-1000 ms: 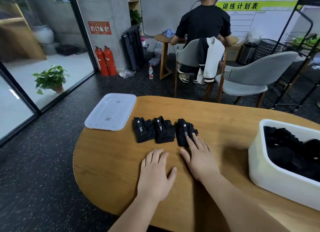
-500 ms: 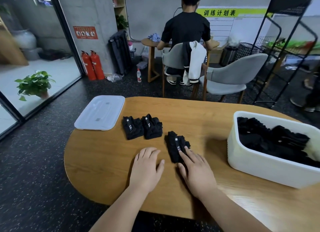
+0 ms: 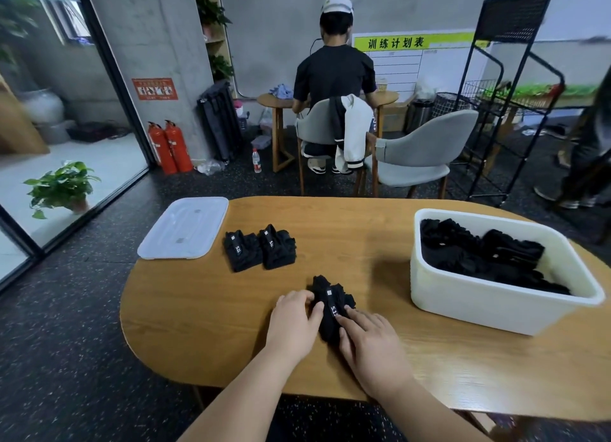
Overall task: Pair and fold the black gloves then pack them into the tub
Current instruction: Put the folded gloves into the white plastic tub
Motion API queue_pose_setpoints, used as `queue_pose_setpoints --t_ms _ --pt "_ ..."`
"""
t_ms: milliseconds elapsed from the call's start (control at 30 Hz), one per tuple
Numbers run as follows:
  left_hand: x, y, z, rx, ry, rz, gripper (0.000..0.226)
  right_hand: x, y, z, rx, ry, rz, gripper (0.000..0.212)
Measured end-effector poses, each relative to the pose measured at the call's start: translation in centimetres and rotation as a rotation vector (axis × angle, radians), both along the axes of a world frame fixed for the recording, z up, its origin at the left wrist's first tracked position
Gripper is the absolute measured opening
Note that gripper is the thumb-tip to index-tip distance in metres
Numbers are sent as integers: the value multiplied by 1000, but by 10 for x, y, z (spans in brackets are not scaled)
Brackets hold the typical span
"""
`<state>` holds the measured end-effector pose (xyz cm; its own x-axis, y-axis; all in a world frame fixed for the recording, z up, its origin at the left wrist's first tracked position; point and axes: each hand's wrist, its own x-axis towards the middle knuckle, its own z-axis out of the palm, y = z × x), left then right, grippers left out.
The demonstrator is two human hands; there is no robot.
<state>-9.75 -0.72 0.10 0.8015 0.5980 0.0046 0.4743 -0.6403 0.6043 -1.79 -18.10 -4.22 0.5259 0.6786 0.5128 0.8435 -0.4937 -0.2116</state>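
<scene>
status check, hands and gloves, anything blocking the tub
Left hand grips folded black glove bundle, right hand presses on it. White plastic tub open, part full. Nothing between bundle and tub.

1. Watching from afar, I read this as a shared office or training room: a wall chart (image 3: pixel 420 64) with a yellow header hangs on the grey wall.
2. A person (image 3: pixel 334 74) sits at a small round table (image 3: pixel 275 99), with an empty grey chair (image 3: pixel 417 154) nearby.
3. Two red fire extinguishers (image 3: pixel 170 147) stand below a red safety sign (image 3: pixel 154 88).
</scene>
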Motion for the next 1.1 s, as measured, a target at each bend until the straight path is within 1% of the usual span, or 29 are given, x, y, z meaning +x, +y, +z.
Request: queue_pose_setpoints --t_ms 67,133,333,467,533,633,733,767,833,933,1000,1100 --pt "4 -7 5 -141 -33 32 29 -2 -4 0 21 20 7 32" --pt "7 -13 10 -227 -55 67 23 -2 -5 -1 46 82 13 32" --pt "15 -22 22 -419 -131 211 33 -4 -17 8 145 357 26 31" --pt "17 -25 33 -517 -198 219 35 -2 -23 24 174 487 49 18" --pt "19 -26 42 -558 -230 196 34 1 -22 33 196 559 22 18" --pt "21 -29 58 -628 -283 152 33 8 -20 50 263 686 -25 36" --pt "23 -31 75 -671 -334 95 32 16 -19 72 269 793 -51 69" --pt "23 -30 80 -681 -346 78 33 19 -19 79 266 847 -48 77" --pt "25 -29 87 -708 -360 48 34 27 -19 87 286 941 -33 87" --pt "28 -26 97 -755 -374 5 35 37 -21 92 409 1089 24 103" --pt "31 -26 103 -782 -390 -25 36 42 -22 98 476 1140 61 100" --pt "37 -27 113 -805 -420 -53 37 47 -23 109 535 1115 91 85"
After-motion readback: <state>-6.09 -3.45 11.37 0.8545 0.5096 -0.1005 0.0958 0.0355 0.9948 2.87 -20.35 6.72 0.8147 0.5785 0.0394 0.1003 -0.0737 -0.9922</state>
